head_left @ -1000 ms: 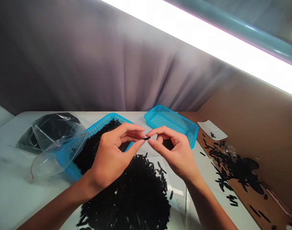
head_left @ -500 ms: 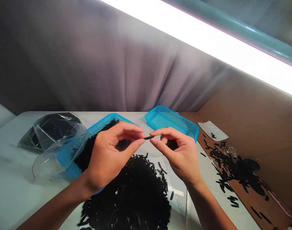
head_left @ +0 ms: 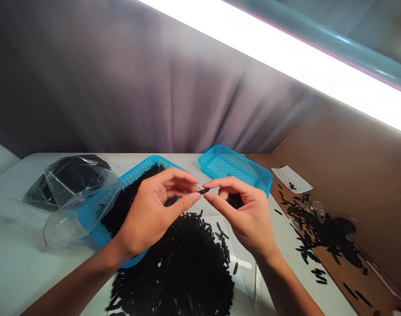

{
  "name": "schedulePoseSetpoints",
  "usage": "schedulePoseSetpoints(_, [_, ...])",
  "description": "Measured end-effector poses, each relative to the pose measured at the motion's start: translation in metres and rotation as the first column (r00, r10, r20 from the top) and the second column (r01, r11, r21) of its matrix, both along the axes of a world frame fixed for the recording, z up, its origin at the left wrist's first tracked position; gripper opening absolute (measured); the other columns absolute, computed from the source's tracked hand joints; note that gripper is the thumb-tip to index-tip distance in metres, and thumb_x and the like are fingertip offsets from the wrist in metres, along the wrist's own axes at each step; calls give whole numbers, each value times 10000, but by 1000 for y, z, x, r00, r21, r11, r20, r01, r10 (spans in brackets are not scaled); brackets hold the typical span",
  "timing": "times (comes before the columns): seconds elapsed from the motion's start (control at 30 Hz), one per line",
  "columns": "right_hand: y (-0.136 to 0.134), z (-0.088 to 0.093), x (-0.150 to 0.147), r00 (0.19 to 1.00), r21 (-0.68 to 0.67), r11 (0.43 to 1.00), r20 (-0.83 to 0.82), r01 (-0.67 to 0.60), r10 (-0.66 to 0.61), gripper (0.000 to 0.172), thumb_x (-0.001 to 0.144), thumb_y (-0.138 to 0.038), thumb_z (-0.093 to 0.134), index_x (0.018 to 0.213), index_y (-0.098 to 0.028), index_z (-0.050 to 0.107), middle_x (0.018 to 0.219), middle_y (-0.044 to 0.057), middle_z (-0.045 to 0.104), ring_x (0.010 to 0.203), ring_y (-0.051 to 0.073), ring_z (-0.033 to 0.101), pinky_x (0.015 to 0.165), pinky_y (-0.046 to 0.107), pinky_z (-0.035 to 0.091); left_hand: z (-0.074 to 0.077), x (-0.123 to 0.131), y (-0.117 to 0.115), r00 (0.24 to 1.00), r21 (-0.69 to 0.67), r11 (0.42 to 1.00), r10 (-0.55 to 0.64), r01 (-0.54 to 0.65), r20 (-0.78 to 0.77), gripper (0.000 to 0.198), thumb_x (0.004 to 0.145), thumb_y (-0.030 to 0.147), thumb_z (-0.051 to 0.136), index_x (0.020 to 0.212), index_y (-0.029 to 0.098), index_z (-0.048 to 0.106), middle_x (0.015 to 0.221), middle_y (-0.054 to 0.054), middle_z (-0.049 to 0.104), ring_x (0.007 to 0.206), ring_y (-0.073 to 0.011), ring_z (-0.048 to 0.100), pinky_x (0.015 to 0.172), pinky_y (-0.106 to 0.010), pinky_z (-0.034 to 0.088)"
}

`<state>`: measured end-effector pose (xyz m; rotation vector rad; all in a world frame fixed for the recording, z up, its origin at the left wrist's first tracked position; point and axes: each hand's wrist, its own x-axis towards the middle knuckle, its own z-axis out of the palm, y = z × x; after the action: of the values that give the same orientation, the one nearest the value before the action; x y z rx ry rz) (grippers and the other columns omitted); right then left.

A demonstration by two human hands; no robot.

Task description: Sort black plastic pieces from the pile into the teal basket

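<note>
A small black rod-shaped piece [head_left: 204, 191] is pinched in mid-air between my left hand [head_left: 154, 215] and my right hand [head_left: 243, 215]. Thumb and index fingertips of both hands meet on it, and the fingers hide part of it. Below my hands lies a large heap of similar black pieces [head_left: 177, 272]. More of them fill a blue perforated plastic basket [head_left: 134, 176], partly hidden under my left hand. Just beyond my right hand stands a second blue basket [head_left: 235, 169], which shows no pieces.
A clear plastic bag [head_left: 68, 184] holding dark contents lies at the left on the white table [head_left: 19, 250]. Loose black pieces [head_left: 305, 219] and a printed paper [head_left: 291, 179] lie on brown cardboard [head_left: 358, 175] at the right. A grey curtain [head_left: 121, 87] and a bright lamp [head_left: 302, 48] are beyond.
Both hands have shifted slightly while keeping the piece pinched between them. My left hand sits a little lower, and more of the blue basket shows beneath it.
</note>
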<state>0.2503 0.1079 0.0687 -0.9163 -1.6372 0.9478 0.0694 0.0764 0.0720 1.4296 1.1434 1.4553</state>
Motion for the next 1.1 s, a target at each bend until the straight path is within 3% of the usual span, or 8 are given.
schedulePoseSetpoints(0.1, [-4,-5,-4,990,170,978,45,123,-132,81,864,-260,814,937,-249,781,540,-75,498,476,107,428,480,260,363,0,0,0,999,-37,999,26,-25,20,145,782,190,826,900,216,747,865,26,778,827,-102,765,764,-127,628])
schedulePoseSetpoints(0.2, [-9,-9,-7,956,467,863,110,190,-270,104,868,-142,789,955,-198,777,554,-85,482,463,84,404,474,241,363,1,2,-2,998,-65,997,51,-49,25,145,780,208,834,891,212,742,860,27,778,813,-97,763,769,-120,622])
schedulePoseSetpoints(0.3, [-12,-11,-9,931,632,755,142,176,-336,107,879,-85,765,968,-132,801,567,-74,476,478,78,398,477,237,365,3,4,-5,996,-37,996,85,-84,8,126,779,198,826,872,213,741,836,33,778,792,-87,758,766,-105,614])
schedulePoseSetpoints(0.4, [-13,-10,-8,937,636,759,160,142,-310,105,889,-68,740,959,-84,817,567,-58,497,480,80,394,461,239,358,3,6,-7,992,-5,992,125,-125,-12,127,768,176,820,847,213,728,809,39,776,776,-82,755,763,-98,609])
schedulePoseSetpoints(0.6, [-12,-4,-5,973,436,898,177,57,-148,144,897,-89,706,968,-73,830,567,-42,561,469,76,426,445,228,356,3,7,-7,993,-3,993,121,-121,-9,143,771,162,809,850,206,699,809,28,781,787,-103,767,775,-129,624])
schedulePoseSetpoints(0.73, [-12,0,-6,976,369,928,179,52,-126,149,899,-106,689,938,-81,831,555,-49,539,465,74,429,434,222,339,2,7,-9,989,35,991,133,-131,-58,133,787,143,797,841,208,694,817,26,783,808,-120,775,774,-155,634])
schedulePoseSetpoints(0.97, [-12,-1,-5,948,541,839,234,58,-217,122,869,-54,704,905,-57,820,558,-57,499,473,75,410,467,229,358,-4,6,-11,969,147,979,165,-139,-182,133,835,125,762,850,226,675,824,44,770,820,-116,772,767,-167,620])
schedulePoseSetpoints(1.1, [-13,-5,-7,930,616,781,219,102,-294,100,875,-55,713,901,-71,809,560,-67,462,478,79,401,486,233,370,-3,6,-9,978,109,986,140,-124,-154,144,839,135,753,816,216,636,828,30,766,825,-125,768,790,-188,619])
